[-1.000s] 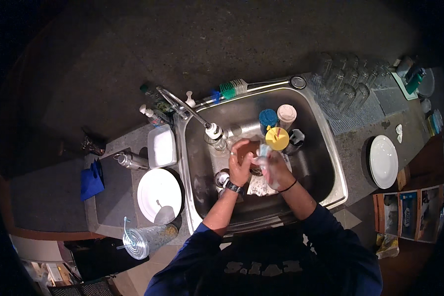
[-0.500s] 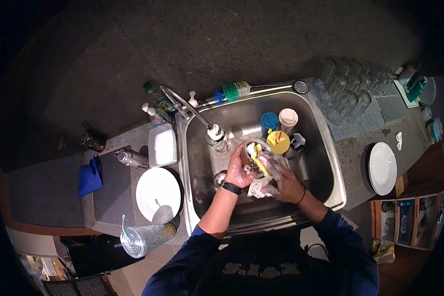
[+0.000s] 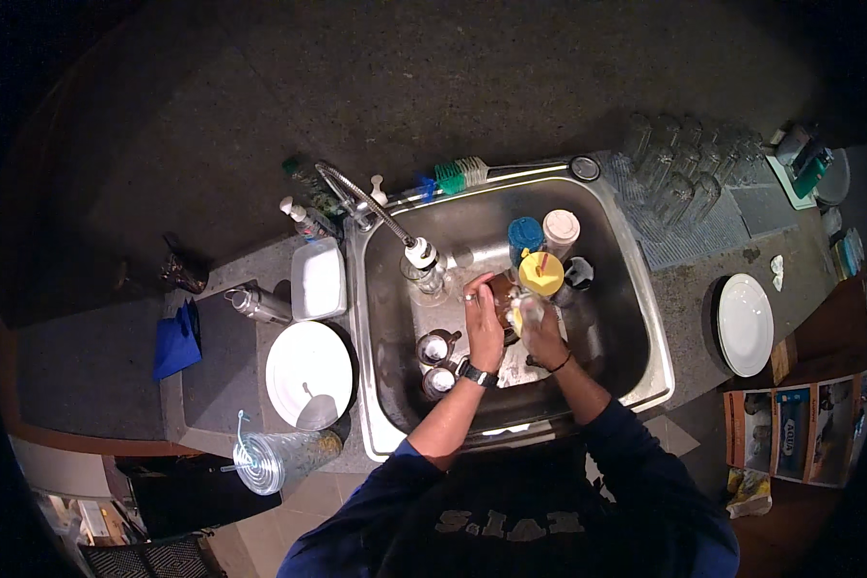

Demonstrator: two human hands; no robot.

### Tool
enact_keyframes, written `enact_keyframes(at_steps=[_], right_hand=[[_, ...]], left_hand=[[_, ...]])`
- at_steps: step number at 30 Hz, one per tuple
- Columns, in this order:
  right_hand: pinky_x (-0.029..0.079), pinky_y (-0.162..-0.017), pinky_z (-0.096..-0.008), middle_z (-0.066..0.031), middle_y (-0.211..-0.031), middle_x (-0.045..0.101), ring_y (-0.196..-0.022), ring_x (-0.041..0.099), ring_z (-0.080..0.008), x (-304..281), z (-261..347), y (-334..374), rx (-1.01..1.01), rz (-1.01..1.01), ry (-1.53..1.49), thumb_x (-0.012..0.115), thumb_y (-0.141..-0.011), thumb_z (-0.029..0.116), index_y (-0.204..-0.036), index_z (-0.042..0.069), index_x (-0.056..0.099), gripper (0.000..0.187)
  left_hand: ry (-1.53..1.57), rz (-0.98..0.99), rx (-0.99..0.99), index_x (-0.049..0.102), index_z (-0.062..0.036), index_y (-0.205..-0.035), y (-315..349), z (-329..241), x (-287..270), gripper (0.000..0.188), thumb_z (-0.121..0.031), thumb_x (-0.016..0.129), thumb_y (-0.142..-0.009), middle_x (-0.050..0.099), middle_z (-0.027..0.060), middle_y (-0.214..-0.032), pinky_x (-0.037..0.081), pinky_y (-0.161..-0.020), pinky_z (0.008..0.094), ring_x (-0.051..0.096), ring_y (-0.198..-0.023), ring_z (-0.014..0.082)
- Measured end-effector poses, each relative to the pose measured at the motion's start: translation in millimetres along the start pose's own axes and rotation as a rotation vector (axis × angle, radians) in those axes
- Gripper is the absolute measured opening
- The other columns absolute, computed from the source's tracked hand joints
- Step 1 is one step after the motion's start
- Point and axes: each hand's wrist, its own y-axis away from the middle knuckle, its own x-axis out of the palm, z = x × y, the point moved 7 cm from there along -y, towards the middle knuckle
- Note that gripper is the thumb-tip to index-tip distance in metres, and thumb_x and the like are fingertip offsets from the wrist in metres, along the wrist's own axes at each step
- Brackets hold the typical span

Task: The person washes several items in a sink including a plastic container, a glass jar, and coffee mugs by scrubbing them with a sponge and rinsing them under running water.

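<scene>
Over the middle of the sink, my left hand is cupped round a brown, see-through cup, its fingers pointing away from me. Pressed close beside it, my right hand is blurred and curled over a yellow sponge, which is mostly hidden and lies against the cup. Two dark brown cups with white foam, a farther one and a nearer one, stand in the sink left of my left hand. Beyond my hands are a yellow-lidded cup, a blue-lidded one, a pale-lidded one and a dark cup.
The spring faucet hangs over a clear glass. Left of the sink stand a white tub, a white plate, a steel bottle and a straw tumbler. Rinsed-looking glasses and white plates are rightward.
Both hands have turned and come closer together round the cup. My left forearm has shifted right, uncovering the foamy cups. The cup's round rim no longer faces up.
</scene>
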Motion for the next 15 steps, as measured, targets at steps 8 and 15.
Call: enact_keyframes(at_steps=[8, 15], right_hand=[[0.050, -0.085, -0.0451, -0.0174, -0.100, 0.060, -0.094, 0.060, -0.0342, 6.6, 84.9, 9.0, -0.859, 0.206, 0.534, 0.068, -0.076, 0.015, -0.105, 0.002, 0.060, 0.033], [0.051, -0.083, -0.0429, -0.0126, -0.093, 0.064, -0.088, 0.065, -0.0304, 13.1, 98.8, -6.7, -0.505, 0.355, 0.598, 0.073, -0.071, 0.020, -0.096, 0.005, 0.064, 0.030]], left_hand=[[0.795, 0.487, -1.016, 0.052, -0.0105, -0.127, 24.5, 28.5, 12.2, 0.076, -0.073, 0.032, -0.089, 0.064, 0.0085, -0.117, 0.057, -0.084, 0.0384, 0.066, -0.101, 0.0219], [0.910, 0.350, -0.908, 0.050, -0.0084, -0.132, 20.8, 38.7, 13.8, 0.056, -0.050, 0.046, -0.096, 0.063, 0.0090, -0.120, 0.050, -0.095, 0.0393, 0.064, -0.103, 0.0241]])
